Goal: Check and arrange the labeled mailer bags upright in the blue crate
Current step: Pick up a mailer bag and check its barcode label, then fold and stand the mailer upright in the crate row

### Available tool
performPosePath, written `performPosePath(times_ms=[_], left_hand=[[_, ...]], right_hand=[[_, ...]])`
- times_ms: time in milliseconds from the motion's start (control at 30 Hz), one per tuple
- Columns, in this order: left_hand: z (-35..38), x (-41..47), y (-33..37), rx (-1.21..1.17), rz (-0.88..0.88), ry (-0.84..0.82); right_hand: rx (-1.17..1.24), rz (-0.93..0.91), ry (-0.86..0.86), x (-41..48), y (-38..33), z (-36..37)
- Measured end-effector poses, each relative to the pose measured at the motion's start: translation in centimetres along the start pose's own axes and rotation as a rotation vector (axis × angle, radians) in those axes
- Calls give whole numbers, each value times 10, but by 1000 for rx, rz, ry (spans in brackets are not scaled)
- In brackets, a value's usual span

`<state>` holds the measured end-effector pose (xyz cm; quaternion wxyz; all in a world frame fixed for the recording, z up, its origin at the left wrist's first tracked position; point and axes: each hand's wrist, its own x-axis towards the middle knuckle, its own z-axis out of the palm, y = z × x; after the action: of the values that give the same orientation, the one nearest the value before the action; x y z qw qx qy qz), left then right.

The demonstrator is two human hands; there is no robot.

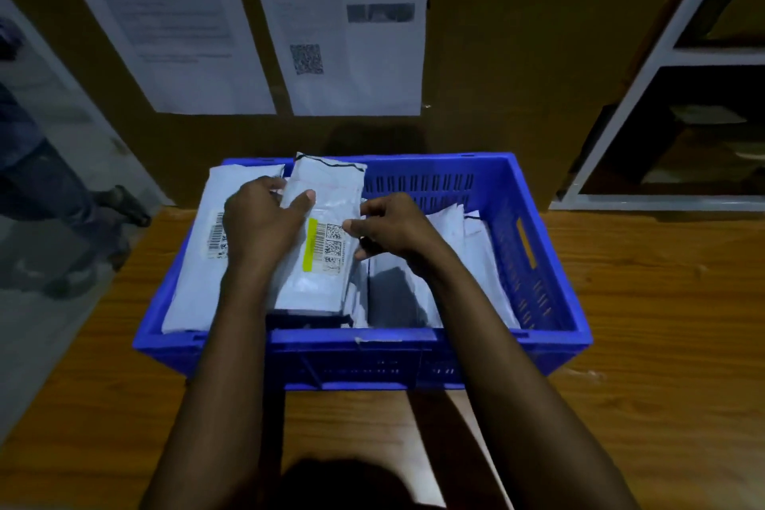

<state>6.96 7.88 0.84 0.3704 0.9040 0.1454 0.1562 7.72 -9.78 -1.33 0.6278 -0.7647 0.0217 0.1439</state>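
A blue crate [538, 302] stands on a wooden table and holds several white mailer bags. In its middle, one mailer bag [327, 195] with a yellow-edged barcode label is raised and tilted. My left hand [265, 219] grips its left edge, thumb lying on the front. My right hand [389, 228] pinches its right edge beside the label. Another labeled mailer [198, 261] leans against the crate's left side. More mailers [467, 244] lean at the right side, partly hidden by my right forearm.
The wooden table [641, 344] runs to the right and in front of the crate. Printed sheets [352, 33] hang on the brown wall behind. A white shelf frame [645, 95] stands at the right. A person's legs [62, 195] are on the floor at the left.
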Motion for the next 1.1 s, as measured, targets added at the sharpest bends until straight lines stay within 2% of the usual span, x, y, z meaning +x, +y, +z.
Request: performPosePath(times_ms=[67, 133, 233, 333, 400, 567, 667, 867, 967, 1100], left_hand=[[2, -2, -4, 116, 125, 63], [7, -4, -8, 121, 245, -10], [15, -2, -17, 96, 375, -281], [19, -2, -23, 138, 309, -557], [20, -5, -26, 190, 283, -651], [20, -10, -21, 94, 338, -493], [20, -11, -20, 157, 303, -528], [19, -17, 7, 47, 415, -339], [29, -24, 28, -44, 446, -393], [45, -28, 35, -3, 435, -488]], right_hand=[[-57, 43, -24, 10, 3, 9], [-107, 71, -55, 17, 8, 15], [-133, 71, -48, 20, 11, 17], [-51, 71, 9, 19, 13, 10], [-36, 76, 37, 20, 14, 2], [-68, 85, 68, 20, 13, -24], [-134, 62, 49, 19, 13, -37], [-538, 37, 112, 25, 17, -55], [-774, 112, 86, 28, 25, -48], [-1053, 183, 86, 29, 36, -33]])
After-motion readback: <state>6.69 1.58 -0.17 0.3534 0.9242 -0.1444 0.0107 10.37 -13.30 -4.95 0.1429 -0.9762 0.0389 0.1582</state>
